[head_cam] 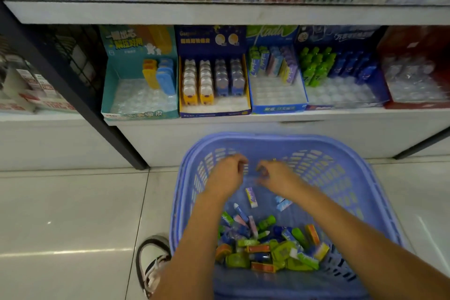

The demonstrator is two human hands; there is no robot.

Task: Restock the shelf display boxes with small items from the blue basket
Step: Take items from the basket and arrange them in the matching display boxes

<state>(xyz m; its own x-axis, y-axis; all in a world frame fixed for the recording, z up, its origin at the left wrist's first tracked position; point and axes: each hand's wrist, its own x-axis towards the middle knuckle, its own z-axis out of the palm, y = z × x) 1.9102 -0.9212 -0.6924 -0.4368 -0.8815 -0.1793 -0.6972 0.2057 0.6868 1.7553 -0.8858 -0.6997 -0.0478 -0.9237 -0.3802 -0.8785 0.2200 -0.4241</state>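
Fingers [239, 161] curled both hands, grasp unclear, over blue basket [341, 153] w/ items.

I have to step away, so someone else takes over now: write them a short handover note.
Left hand and right hand: both over the blue basket, fingers curled; blur hides whether they hold anything.
Small items lie piled at the basket's near end.
Display boxes on the shelf are part-filled, front trays bare.
Left: move the items into matching boxes.
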